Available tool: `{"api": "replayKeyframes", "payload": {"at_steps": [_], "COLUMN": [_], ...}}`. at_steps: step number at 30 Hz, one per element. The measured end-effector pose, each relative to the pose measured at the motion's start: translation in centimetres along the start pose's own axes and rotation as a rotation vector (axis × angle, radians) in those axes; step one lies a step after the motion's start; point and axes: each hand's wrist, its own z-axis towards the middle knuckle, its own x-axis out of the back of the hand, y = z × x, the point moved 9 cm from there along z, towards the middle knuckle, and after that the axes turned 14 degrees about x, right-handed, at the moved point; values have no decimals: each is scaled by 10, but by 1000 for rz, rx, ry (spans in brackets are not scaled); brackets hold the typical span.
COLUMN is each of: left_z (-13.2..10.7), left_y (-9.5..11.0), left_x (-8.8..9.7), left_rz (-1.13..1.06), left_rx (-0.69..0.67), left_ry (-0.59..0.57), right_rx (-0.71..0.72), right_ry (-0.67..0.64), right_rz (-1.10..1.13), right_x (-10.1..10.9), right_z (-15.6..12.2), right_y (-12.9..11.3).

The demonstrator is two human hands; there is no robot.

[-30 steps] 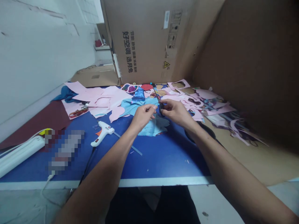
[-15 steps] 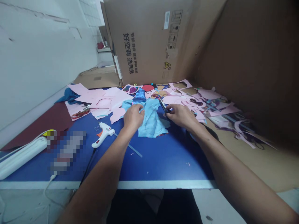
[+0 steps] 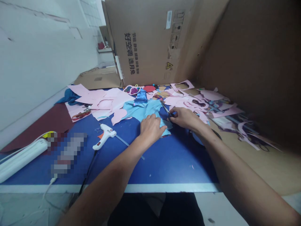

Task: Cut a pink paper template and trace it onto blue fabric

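Brown cardboard (image 3: 148, 40) stands as a tall wall behind the blue tabletop (image 3: 174, 172). Cut pink sheets (image 3: 113, 97) spread along the tabletop's far side. In front of them, near the middle, lies the crumpled light-blue cloth (image 3: 147, 108), its longer run slanting from far left to near right. The left hand (image 3: 152, 129) is the nearer one, palm down over the cloth's near part; its fingertips are hidden, so whether it pinches or merely presses I cannot tell. The right hand (image 3: 184, 117) sits just beyond the cloth's right edge, fingers closed around the handles of the scissors (image 3: 166, 109). The cloth thus lies to that hand's left, while the blades' long axis points away and leftward, along the cloth's far right edge. Left of the cloth, well apart, rests a white glue gun (image 3: 105, 137).
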Motion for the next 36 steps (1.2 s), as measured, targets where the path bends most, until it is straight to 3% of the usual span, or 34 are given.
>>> {"api": "replayKeyframes", "payload": {"at_steps": [3,8,16,21,24,28,32,36], "left_z": [3,15,53,53,42,18,-7,-19], "left_y": [-1,-17,-67,-83,-66,-21,14,28], "left_x": [-6,-7,16,23,32,45,42,36], "left_rz": [-34,-319,-893,-1123,-1202,-1006,-845,-765], "left_rx": [23,103,223,286,183,-90,-285,-394], "left_ry": [-4,4,64,72,35,-21,-112,-118], "right_rx": [1,-33,-87,-105,-131,-182,-204,-204], "right_ry": [-4,23,78,70,86,155,250,310], "right_rz": [114,331,712,971,1072,1088,1068,1085], "right_x": [2,-2,-2,-13,-23,-28,-24,-21], "right_z": [2,3,1,2,5,7,8,10], "right_y": [4,8,4,-1,0,11,21,23]}}
